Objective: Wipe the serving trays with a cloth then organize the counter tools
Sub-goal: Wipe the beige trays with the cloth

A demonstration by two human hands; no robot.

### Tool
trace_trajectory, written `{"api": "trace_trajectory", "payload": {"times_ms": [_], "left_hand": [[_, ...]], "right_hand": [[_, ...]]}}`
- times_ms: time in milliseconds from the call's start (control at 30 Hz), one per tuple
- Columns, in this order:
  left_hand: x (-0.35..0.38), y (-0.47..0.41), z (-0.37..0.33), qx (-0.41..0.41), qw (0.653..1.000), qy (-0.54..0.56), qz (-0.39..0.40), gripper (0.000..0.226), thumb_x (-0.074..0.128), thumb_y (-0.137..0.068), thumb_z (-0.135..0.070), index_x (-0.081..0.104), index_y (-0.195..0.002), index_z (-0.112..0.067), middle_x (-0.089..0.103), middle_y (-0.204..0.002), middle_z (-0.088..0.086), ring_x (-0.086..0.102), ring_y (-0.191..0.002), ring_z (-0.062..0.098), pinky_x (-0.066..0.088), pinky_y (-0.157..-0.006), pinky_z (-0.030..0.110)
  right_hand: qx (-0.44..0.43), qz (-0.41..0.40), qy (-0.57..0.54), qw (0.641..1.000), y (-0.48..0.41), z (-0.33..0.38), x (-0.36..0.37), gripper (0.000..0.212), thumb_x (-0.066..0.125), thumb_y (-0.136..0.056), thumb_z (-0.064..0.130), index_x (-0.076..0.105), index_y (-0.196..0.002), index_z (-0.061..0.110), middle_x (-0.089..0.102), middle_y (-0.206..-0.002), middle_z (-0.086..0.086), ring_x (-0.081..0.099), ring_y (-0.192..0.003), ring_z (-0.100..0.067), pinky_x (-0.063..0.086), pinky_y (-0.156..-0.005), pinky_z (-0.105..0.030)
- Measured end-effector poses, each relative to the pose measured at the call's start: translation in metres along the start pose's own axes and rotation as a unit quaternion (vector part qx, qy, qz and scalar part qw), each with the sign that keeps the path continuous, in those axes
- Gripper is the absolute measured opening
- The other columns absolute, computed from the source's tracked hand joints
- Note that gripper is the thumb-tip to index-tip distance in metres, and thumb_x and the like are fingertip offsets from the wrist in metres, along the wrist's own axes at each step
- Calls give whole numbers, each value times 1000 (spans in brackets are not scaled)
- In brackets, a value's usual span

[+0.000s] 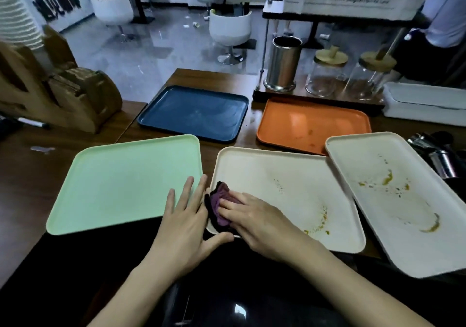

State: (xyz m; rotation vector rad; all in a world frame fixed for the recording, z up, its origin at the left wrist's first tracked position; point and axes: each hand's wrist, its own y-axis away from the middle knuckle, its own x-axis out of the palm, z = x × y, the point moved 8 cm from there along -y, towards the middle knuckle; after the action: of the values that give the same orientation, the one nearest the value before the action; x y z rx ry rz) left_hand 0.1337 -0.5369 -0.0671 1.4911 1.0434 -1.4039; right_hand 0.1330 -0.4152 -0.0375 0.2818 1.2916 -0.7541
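Several serving trays lie on the wooden counter. A mint green tray [121, 183] is at the left, and a cream tray [285, 175] with yellow smears sits in the middle. A second stained cream tray [403, 200] lies at the right. Behind them are a blue tray [194, 112] and an orange tray [312, 122]. My right hand [254, 220] presses a purple and black cloth [222, 205] onto the near left corner of the middle cream tray. My left hand [184, 225] lies flat with fingers spread on the green tray's right edge, its thumb at the cream tray's corner.
A steel cylinder [283, 64] and two glass jars with wooden lids [325, 74] [368, 77] stand on a raised shelf at the back. A wooden holder [63, 92] is at the far left. Metal tools [438, 157] lie at the right edge beside a white box [426, 102].
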Motion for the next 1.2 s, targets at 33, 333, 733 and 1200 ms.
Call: {"api": "trace_trajectory", "payload": {"times_ms": [33, 333, 733, 1200], "left_hand": [[-1, -2, 0, 15, 1000, 8, -1, 106, 11, -84, -93, 35, -159, -22, 5, -171, 4, -2, -157, 27, 15, -123, 61], [-5, -5, -3, 77, 994, -72, -35, 91, 23, -95, -80, 64, -138, -12, 52, -152, 1, 33, -150, 34, 19, -113, 59], [-10, -12, 3, 80, 994, -74, 4, 96, 17, -87, -89, 67, -132, -22, 49, -155, 8, 21, -154, 34, 8, -117, 59], [-16, -15, 8, 27, 994, -61, 85, 118, 0, -62, -96, 37, -156, -35, 12, -171, -9, -12, -158, 22, -16, -119, 59]], "right_hand": [[6, 8, -2, 1000, 0, -3, 3, 36, 45, -100, 23, 62, -131, 17, 57, -144, 0, 40, -140, -23, 45, -108, -40], [127, -16, 16, 992, -10, -52, -3, 38, 44, -101, 19, 57, -137, 15, 54, -147, -2, 44, -136, -27, 44, -107, -42], [393, -70, 108, 910, 41, -135, -39, 47, 44, -98, 7, 48, -145, 7, 50, -150, -8, 38, -141, -31, 36, -111, -40], [272, -46, 52, 960, -76, -90, 10, 35, 50, -91, 10, 58, -125, 16, 60, -133, -2, 49, -123, -28, 46, -98, -39]]}}
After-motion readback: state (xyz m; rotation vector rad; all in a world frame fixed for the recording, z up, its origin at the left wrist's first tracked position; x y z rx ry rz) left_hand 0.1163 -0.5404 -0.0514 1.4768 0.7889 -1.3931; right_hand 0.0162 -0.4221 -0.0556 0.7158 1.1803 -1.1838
